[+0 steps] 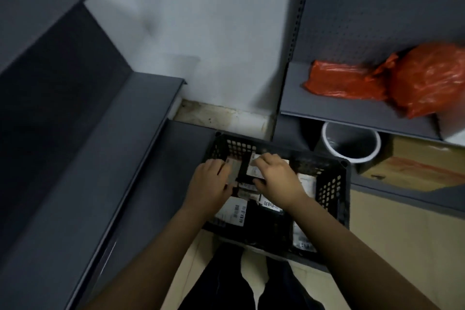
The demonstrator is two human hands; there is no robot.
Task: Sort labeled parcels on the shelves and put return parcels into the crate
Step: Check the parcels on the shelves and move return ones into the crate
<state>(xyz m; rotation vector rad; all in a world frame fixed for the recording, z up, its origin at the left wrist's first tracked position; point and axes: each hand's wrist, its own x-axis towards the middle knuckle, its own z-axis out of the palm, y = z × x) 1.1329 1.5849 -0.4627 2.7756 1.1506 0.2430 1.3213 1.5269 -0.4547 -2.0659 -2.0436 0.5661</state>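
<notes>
A black perforated crate (332, 189) stands on the floor in front of me, holding several dark parcels with white labels (232, 211). Both my hands reach down into it. My left hand (210, 184) grips a grey parcel (232, 170) at the crate's back left. My right hand (275, 178) curls round a white-labeled parcel (254, 166) beside it. The parcels' undersides are hidden by my hands.
Dark grey shelves run along the left (141, 113) and right. Two orange plastic-wrapped parcels (427, 78) lie on the right shelf (327, 108). Below it sit a grey bucket (352, 143) and a flat cardboard box (415, 166). My legs (226, 282) stand before the crate.
</notes>
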